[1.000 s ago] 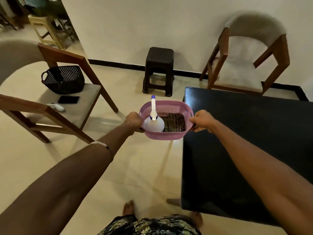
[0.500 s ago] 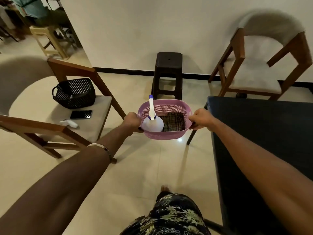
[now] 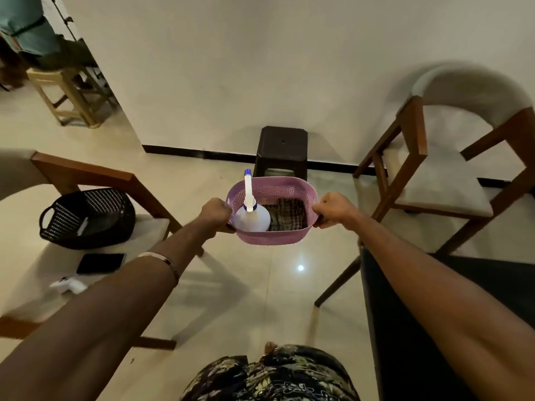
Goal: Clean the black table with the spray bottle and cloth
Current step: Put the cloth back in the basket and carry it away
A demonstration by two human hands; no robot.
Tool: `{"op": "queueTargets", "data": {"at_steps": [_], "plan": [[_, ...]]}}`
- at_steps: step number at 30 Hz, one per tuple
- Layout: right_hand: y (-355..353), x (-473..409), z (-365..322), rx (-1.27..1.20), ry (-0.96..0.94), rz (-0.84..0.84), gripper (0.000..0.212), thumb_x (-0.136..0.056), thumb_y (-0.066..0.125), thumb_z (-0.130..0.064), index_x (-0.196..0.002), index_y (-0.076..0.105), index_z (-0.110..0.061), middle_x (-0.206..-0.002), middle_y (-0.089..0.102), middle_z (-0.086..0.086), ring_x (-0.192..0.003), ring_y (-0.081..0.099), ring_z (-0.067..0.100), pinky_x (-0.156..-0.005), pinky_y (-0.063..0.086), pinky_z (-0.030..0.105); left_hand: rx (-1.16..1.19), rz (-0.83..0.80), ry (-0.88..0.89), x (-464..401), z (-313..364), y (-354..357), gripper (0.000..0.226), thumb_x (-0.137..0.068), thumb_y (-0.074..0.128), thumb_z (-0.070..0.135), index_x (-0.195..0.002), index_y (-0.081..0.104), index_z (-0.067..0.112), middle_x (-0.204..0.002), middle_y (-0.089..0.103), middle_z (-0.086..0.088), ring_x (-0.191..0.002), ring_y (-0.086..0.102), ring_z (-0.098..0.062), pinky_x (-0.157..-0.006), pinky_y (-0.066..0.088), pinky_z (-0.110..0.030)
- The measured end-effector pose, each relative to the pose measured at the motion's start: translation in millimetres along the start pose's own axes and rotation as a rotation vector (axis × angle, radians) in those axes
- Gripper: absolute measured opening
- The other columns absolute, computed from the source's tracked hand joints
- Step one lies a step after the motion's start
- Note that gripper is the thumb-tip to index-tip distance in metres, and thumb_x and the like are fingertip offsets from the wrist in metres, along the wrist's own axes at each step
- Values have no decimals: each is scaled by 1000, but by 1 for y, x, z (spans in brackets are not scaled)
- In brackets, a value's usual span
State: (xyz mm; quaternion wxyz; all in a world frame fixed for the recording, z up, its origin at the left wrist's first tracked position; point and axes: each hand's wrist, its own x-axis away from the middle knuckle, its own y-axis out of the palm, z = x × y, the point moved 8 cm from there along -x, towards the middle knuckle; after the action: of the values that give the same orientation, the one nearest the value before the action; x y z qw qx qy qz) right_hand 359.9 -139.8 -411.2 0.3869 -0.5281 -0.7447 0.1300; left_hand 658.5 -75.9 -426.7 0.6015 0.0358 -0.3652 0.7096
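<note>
A pink perforated basket is held in the air above the tiled floor by both hands. The left hand is seen at the basket's left end and the right hand at its right end; the fingers of each are curled round the rim there. Inside the basket, on the left, a spray bottle is stood upright: a squat, translucent white body, a blue collar, a long white neck and a blue tip that rises above the rim. Beside it, on the right, a folded checked cloth in dark brown and pale tones is lodged against the basket wall. The black table is shown at lower right, its near corner beneath the right forearm; its top is dark and smooth. A thin metal bangle is worn on the left wrist. On the wooden chair at left, a black basket, a dark phone and a small white object are laid on the pale seat. A dark stool is placed against the wall behind the pink basket, and a second wooden chair is seen at right.
</note>
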Motion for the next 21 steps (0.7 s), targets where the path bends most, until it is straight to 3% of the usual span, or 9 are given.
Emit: {"op": "queueTargets", "data": {"at_steps": [13,21], "plan": [[-87,-270,-59,-92,68,35,22,-95,66,-18,-92,72,3,-85,76,15,-78,76,24,-71,63,35,46,-35,-7,-269,144,-7,19,-87,70,6,-100,66,-7,-100,70,-23,-88,71,-40,-81,59,-52],[-132,-422,-88,-122,144,79,21,-93,63,-12,-89,71,8,-82,75,20,-77,75,30,-74,63,43,13,-58,-8,-415,228,-13,11,-89,65,6,-93,66,-3,-91,68,-19,-76,70,-36,-69,62,-43]]}}
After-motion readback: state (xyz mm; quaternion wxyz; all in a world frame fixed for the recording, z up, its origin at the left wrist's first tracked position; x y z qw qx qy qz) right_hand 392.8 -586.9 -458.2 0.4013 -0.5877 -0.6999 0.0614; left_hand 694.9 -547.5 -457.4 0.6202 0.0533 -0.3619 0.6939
